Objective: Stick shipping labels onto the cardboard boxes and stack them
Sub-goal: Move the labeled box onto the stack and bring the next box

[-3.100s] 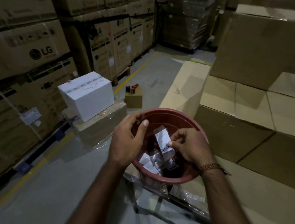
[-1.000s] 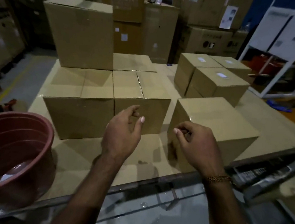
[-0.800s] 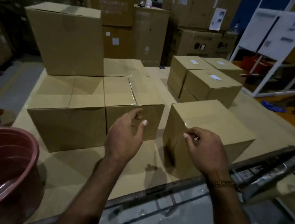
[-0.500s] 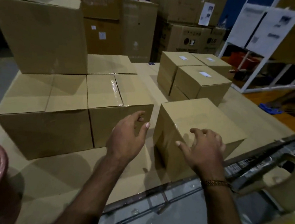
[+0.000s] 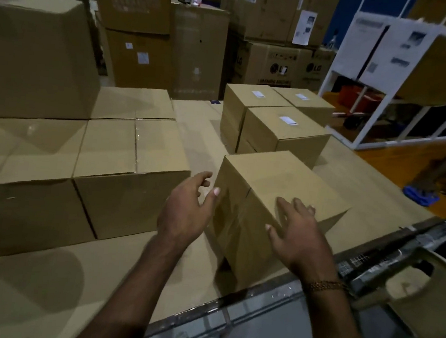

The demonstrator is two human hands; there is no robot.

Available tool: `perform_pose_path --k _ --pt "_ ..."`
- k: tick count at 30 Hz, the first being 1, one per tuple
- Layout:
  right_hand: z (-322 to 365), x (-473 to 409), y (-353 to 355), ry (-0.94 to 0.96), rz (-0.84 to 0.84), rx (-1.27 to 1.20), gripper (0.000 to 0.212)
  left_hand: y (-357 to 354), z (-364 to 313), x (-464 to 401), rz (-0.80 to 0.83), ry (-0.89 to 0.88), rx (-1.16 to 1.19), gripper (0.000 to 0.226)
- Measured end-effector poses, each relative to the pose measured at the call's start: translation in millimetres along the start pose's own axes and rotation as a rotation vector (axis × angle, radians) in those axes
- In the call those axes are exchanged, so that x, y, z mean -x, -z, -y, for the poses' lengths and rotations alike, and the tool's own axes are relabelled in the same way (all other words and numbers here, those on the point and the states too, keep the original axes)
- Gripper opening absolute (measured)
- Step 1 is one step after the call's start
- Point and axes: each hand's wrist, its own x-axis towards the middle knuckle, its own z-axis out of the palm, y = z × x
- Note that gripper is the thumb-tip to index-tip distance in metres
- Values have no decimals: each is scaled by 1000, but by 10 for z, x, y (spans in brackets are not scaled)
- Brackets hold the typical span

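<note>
- Unlabelled box (image 5: 282, 190): stiff cardboard, I judge it light; I'd grasp opposite side walls.
- Left hand (image 5: 186, 208), right hand (image 5: 295, 237): fingers spread, holding nothing.

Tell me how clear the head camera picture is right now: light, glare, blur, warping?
Head view: dim warehouse light, deep shadows beside the plain brown cardboard box; faint glare on the clear tape of the left brown carton; both hands slightly soft; wide-angle bending leans the white rack at the edge.
</note>
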Motion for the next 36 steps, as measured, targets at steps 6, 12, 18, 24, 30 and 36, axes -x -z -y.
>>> perform_pose_path --k 6,12,18,24,30,36 --pt "-476 -187 414 84 -62 -173 63 -501 -144 -118 37 35 -24 50" --pt "-845 -389 662 168 -147 -394 46 -734 -192 -146 8 108 -20 64" --pt "-1085 -696 627 132 -349 -533 36 -791 -297 -143 -117 121 -19 67" --pt "-1083 -933 414 -56 -395 -737 65 -769 -397 -12 -209 200 -81 59" --pt "-1210 -929 157 -15 -24 -649 48 -759 -387 4 -27 304 -154 61" --pt "-1358 -873 363 16 415 -509 88 -661 -336 -71 237 338 -84 62"
